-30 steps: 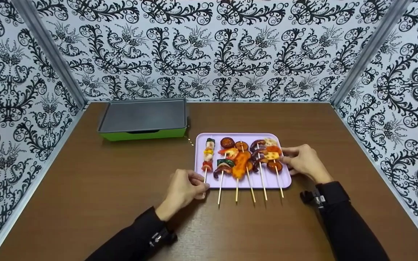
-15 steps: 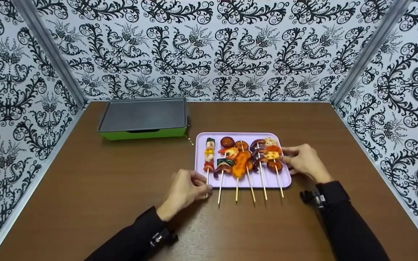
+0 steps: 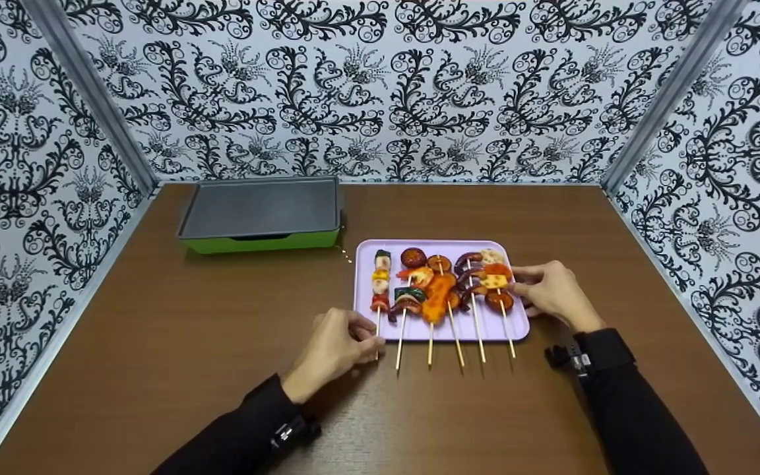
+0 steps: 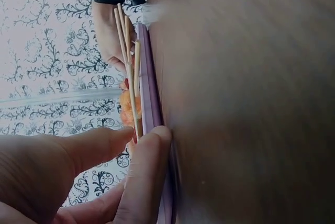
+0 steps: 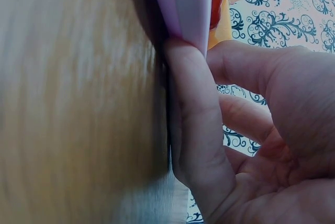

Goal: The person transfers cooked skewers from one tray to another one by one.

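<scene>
A lilac tray (image 3: 446,330) lies on the table, bearing several skewers of toy-like food with their sticks out over its front edge. The leftmost skewer (image 3: 380,284) has green, white, yellow and red pieces. At the tray's front left corner my left hand (image 3: 334,346) pinches that skewer's stick; in the left wrist view the thumb and forefinger (image 4: 152,156) are close together at the tray's edge. My right hand (image 3: 555,293) grips the tray's right rim, forefinger below and thumb above, as the right wrist view shows. An orange-coated skewer (image 3: 438,300) lies in the tray's middle.
A green grill box with a dark grey flat top (image 3: 264,208) stands at the back left of the brown table (image 3: 221,316). A small pale cord (image 3: 346,254) trails from its right side. Patterned walls (image 3: 380,92) enclose the back and sides.
My left hand has shifted slightly right, and the leftmost skewer's stick has moved right with it, now lying more upright in the view. My right hand stays at the tray's rim.
</scene>
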{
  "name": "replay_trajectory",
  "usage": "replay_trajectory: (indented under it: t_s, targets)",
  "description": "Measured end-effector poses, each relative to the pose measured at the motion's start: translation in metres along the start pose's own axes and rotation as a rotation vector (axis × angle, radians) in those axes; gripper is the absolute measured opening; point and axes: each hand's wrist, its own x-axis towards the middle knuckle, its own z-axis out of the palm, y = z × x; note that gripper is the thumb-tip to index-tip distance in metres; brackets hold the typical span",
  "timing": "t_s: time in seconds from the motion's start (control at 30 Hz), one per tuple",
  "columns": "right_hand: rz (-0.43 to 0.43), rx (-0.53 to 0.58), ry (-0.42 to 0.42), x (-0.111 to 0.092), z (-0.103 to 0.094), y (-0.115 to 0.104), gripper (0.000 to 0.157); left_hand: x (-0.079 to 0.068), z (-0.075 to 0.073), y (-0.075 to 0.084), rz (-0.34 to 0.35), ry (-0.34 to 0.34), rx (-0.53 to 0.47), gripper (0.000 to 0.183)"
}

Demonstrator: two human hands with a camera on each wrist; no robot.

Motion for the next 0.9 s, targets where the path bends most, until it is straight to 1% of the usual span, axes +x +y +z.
replay_trajectory:
  t_s: [0.13,0.27,0.33,0.43,0.5,0.57,0.67,0.8,0.9]
  targets:
    - [0.021,0.002,-0.003,0.001,0.000,0.000,0.052,-0.001,-0.003,0.000,0.032,-0.002,0.050,0.019]
    - [0.034,0.014,-0.011,0.000,0.000,-0.001,0.053,0.000,-0.008,0.002,0.039,-0.010,0.072,0.019]
    - [0.037,0.019,-0.012,0.000,-0.001,-0.001,0.053,0.000,-0.011,0.004,0.050,-0.012,0.090,0.020]
    - [0.037,0.021,-0.014,0.001,0.000,0.000,0.053,0.001,-0.018,0.005,0.048,-0.014,0.115,0.021]
    - [0.033,0.023,-0.018,0.002,0.000,0.000,0.053,0.001,-0.023,0.004,0.051,-0.009,0.127,0.022]
    - [0.032,0.025,-0.024,0.002,0.000,0.000,0.053,0.001,-0.027,0.004,0.039,0.002,0.134,0.024]
    - [0.018,0.025,-0.036,0.002,0.000,0.001,0.053,0.002,-0.034,0.004,0.042,0.030,0.149,0.026]
    - [-0.007,0.043,-0.040,0.000,-0.002,0.003,0.051,0.007,-0.044,0.003,0.050,0.055,0.159,0.026]
    - [-0.017,0.064,-0.040,-0.001,-0.003,0.005,0.048,0.011,-0.051,0.001,0.055,0.061,0.175,0.028]
